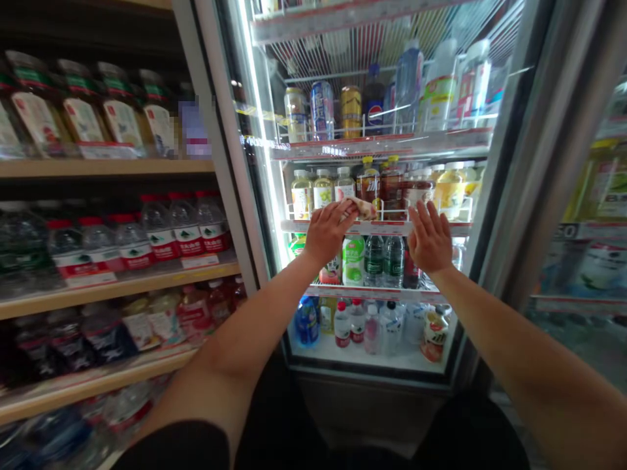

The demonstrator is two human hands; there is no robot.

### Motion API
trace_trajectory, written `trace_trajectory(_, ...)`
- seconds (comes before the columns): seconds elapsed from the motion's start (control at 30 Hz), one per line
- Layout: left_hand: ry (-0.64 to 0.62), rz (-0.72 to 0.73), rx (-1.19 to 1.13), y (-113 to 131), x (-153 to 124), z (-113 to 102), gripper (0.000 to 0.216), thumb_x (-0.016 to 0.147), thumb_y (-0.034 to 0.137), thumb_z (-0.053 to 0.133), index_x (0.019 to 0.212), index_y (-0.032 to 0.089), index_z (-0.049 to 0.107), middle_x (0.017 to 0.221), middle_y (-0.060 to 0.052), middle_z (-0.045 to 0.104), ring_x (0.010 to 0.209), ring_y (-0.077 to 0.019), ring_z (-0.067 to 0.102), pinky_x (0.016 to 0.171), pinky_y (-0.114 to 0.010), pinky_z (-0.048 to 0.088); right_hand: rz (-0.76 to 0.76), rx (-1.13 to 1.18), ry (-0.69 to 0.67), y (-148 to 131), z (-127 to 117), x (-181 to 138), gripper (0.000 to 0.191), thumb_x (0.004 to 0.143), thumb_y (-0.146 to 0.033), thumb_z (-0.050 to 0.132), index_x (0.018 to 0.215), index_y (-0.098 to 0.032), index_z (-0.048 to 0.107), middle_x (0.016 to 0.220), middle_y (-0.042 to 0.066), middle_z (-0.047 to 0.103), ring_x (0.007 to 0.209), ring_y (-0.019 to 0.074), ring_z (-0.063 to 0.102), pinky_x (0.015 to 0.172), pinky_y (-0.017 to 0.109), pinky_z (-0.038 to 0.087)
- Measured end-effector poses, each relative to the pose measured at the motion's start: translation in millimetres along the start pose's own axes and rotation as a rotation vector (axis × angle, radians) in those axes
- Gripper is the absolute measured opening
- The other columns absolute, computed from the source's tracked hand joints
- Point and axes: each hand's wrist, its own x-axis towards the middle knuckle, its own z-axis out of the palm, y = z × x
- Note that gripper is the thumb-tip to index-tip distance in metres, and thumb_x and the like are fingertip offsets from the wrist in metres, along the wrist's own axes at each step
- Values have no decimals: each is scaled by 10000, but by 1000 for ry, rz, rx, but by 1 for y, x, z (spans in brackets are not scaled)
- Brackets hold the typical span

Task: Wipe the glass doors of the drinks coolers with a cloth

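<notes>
My left hand (326,236) grips a crumpled, pale cloth (361,209) with reddish marks, held at the glass door (255,166) of a lit drinks fridge. The cloth sits at the height of the middle shelf's front edge. To its right, my right hand (430,238) lies flat toward the glass, fingers extended and holding nothing. Behind the hands, bottles with yellow caps (368,183) and a green-labelled bottle (353,259) stand on the fridge shelves. The hands hide parts of some bottles.
On the left, wooden shelves (117,168) carry rows of bottles, among them red-capped water bottles (161,228). Cans (322,111) fill part of an upper fridge shelf. A metal frame (553,170) separates another stocked cooler (597,228) on the right.
</notes>
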Motion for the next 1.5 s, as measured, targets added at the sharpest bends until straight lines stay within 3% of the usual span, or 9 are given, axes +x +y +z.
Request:
trace_trajectory(0.43,1,13,-7,6,-8,9,480,963,154,455,1419,282,527,1500,-48,518,1346,-267,468,1067,-473,414,4,2,-20,2,2,-8,670,1001,-217,371,1615,-275,108,1640,62,310,1529,283,250,1234,547,240)
trace_trajectory(1.2,7,17,-15,15,-21,10,441,975,191,469,1396,287,554,1491,-37,535,1360,-245,462,1077,-444,390,14,4,8,1,8,-28,671,989,-217,400,1614,-260,157,1639,70,311,1534,264,240,1232,514,249)
trace_trajectory(1.33,13,17,-12,17,-27,12,442,977,188,467,1397,295,554,1489,-31,537,1366,-239,457,1090,-436,379,15,-5,28,-1,9,-44,677,983,-207,408,1613,-254,164,1630,89,326,1529,268,252,1220,521,272)
trace_trajectory(1.5,-18,12,-31,22,-39,16,453,971,198,487,1406,312,543,1489,-45,536,1368,-246,457,1091,-451,384,25,-9,-23,-3,13,-88,675,977,-227,424,1609,-257,190,1614,113,349,1508,288,304,1199,531,304)
